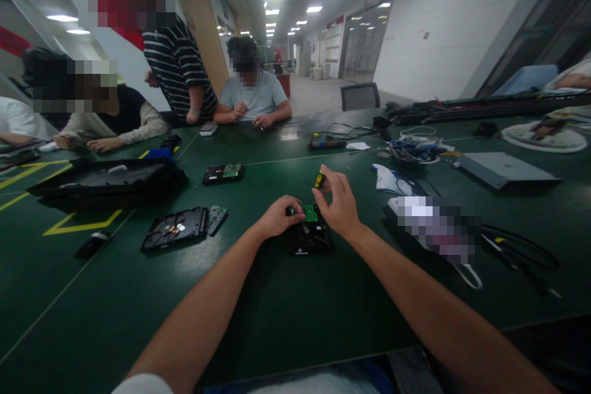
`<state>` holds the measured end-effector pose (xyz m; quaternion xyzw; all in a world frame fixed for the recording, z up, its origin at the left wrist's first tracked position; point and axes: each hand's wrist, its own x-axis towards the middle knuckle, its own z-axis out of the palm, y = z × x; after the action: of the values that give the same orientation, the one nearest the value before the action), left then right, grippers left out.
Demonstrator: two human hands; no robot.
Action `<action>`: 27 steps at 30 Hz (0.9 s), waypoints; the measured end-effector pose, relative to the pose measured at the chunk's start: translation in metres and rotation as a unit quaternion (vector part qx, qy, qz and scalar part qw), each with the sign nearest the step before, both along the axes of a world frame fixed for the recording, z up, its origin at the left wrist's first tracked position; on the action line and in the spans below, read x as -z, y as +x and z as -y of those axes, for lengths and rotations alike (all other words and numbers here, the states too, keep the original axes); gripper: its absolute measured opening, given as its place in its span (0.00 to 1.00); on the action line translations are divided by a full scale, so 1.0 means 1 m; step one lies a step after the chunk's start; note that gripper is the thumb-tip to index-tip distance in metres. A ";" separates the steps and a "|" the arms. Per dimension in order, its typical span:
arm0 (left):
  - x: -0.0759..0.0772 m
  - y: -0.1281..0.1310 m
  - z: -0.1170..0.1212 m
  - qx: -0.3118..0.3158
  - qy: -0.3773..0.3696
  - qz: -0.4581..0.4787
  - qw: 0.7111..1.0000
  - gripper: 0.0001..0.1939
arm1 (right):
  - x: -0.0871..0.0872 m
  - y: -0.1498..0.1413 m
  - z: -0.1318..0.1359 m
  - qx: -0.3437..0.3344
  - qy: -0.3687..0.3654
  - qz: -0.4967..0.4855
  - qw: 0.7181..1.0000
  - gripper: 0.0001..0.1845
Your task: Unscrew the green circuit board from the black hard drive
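In front of me on the green table lies a black hard drive (308, 239) with a green circuit board (311, 213) on its far half. My right hand (340, 204) is closed around the yellow and black handle of a screwdriver (319, 180), held above the drive's far right side; its tip is hard to make out. At the board's left edge, my left hand (282, 217) has its thumb and fingers pinched together. Whatever is between those fingertips is too small or hidden to name.
To the left lie another hard drive (178, 229), a loose circuit board (217, 220), a third drive (223, 173) and a black tray (108, 178). Cables (415, 149), a grey metal box (508, 170) and a white-edged pouch (394, 209) occupy the right. Several people sit or stand across the table.
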<state>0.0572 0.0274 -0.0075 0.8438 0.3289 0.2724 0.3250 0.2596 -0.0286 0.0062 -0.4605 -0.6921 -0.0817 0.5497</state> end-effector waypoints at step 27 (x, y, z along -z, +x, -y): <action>0.001 0.001 0.000 -0.004 -0.012 0.006 1.000 0.04 | 0.002 0.000 -0.001 0.006 0.014 -0.016 1.000 0.32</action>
<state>0.0583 0.0274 -0.0083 0.8369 0.3337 0.2747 0.3358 0.2600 -0.0273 0.0046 -0.4577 -0.6797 -0.0874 0.5664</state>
